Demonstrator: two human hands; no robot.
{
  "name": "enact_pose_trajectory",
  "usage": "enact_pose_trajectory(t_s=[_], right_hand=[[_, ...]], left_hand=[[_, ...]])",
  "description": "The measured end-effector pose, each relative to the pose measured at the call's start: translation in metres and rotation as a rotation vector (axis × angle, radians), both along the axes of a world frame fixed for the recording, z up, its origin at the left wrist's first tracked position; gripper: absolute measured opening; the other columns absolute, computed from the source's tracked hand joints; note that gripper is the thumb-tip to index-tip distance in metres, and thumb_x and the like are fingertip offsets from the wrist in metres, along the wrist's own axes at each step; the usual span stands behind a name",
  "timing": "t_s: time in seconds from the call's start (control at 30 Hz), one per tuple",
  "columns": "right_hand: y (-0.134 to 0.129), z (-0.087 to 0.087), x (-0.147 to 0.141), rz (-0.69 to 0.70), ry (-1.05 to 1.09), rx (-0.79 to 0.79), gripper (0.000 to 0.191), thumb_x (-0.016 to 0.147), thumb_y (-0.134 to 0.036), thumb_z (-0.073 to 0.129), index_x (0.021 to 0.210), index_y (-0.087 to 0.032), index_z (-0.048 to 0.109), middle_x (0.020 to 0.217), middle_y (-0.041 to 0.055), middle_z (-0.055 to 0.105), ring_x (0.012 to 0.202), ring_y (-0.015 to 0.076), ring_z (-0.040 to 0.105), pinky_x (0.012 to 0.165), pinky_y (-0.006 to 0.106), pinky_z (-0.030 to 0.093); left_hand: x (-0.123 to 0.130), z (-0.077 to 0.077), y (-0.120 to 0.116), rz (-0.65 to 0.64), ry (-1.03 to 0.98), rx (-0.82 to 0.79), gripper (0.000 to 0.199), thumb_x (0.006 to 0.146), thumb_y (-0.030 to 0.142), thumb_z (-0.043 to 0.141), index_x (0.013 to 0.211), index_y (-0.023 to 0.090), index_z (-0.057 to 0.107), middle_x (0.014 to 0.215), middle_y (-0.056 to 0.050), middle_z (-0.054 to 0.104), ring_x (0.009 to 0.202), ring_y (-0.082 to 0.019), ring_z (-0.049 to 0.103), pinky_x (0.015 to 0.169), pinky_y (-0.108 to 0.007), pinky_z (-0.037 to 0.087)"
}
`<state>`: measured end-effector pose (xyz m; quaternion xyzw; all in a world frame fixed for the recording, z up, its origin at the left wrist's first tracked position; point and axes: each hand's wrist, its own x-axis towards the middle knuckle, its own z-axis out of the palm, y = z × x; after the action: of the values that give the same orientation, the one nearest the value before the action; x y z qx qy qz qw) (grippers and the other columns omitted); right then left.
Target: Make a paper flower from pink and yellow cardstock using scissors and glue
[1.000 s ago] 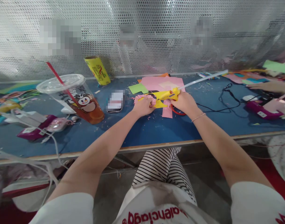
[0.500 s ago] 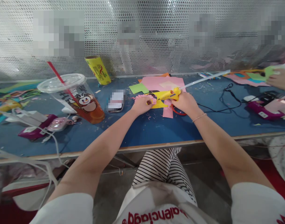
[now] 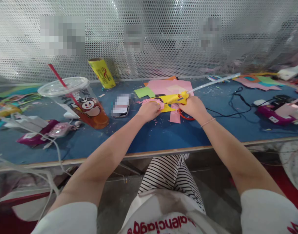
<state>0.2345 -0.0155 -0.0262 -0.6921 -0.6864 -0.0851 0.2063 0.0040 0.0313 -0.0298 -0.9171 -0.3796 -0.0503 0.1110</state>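
My right hand point(image 3: 193, 106) is wrapped round a yellow hot glue gun point(image 3: 175, 98), with a long clear glue stick point(image 3: 217, 80) jutting from its back. The gun's nozzle points left, toward my left hand point(image 3: 149, 110). That hand has its fingers bent over a pink fringed paper piece point(image 3: 159, 102), whose frilled edge shows past the fingers. Yellow paper point(image 3: 168, 109) lies under the gun. Beside my right hand are a pink paper strip point(image 3: 175, 117) and a red-handled tool point(image 3: 186, 117), mostly hidden.
A lidded drink cup point(image 3: 90, 109) with a red straw stands left, near a phone point(image 3: 121, 105) and a yellow tube point(image 3: 102, 74). Pink sheets point(image 3: 163, 86) and green paper point(image 3: 144, 92) lie behind my hands. A black cable point(image 3: 226, 115) runs right. Purple items point(image 3: 275, 115) sit farther right.
The fingers of my left hand have closed down over the pink fringed paper. My right hand keeps the glue gun almost in place. Another person's hand at the far right has moved.
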Motion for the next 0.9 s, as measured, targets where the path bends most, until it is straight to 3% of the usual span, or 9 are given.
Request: enact_pose_trajectory(t_s=[0.27, 0.57, 0.9], right_hand=[[0.001, 0.001, 0.003, -0.02, 0.018, 0.034, 0.049, 0.082, -0.05, 0.053, 0.109, -0.01, 0.059, 0.091, 0.0175, 0.07, 0.084, 0.0295, 0.066, 0.07, 0.037, 0.048], [0.0, -0.001, 0.003, -0.004, 0.013, 0.045, 0.05, 0.082, -0.052, 0.053, 0.108, -0.009, 0.06, 0.09, 0.0181, 0.07, 0.084, 0.0302, 0.066, 0.07, 0.037, 0.048], [0.0, -0.002, 0.002, 0.024, 0.046, 0.049, 0.053, 0.081, -0.056, 0.053, 0.109, -0.011, 0.06, 0.092, 0.017, 0.07, 0.084, 0.0291, 0.065, 0.069, 0.036, 0.047]], left_hand=[[-0.001, 0.012, -0.013, -0.005, 0.133, 0.058, 0.038, 0.092, 0.024, 0.031, 0.104, 0.015, 0.067, 0.11, -0.013, 0.067, 0.105, -0.028, 0.061, 0.083, -0.037, 0.044], [-0.024, 0.013, 0.005, 0.068, 0.038, -0.06, 0.029, 0.08, 0.014, 0.043, 0.094, 0.021, 0.068, 0.098, -0.006, 0.07, 0.093, -0.021, 0.064, 0.074, -0.029, 0.043], [-0.033, 0.011, 0.015, -0.103, -0.137, -0.141, 0.032, 0.077, 0.014, 0.045, 0.103, 0.02, 0.064, 0.102, -0.005, 0.069, 0.093, -0.017, 0.063, 0.077, -0.026, 0.043]])
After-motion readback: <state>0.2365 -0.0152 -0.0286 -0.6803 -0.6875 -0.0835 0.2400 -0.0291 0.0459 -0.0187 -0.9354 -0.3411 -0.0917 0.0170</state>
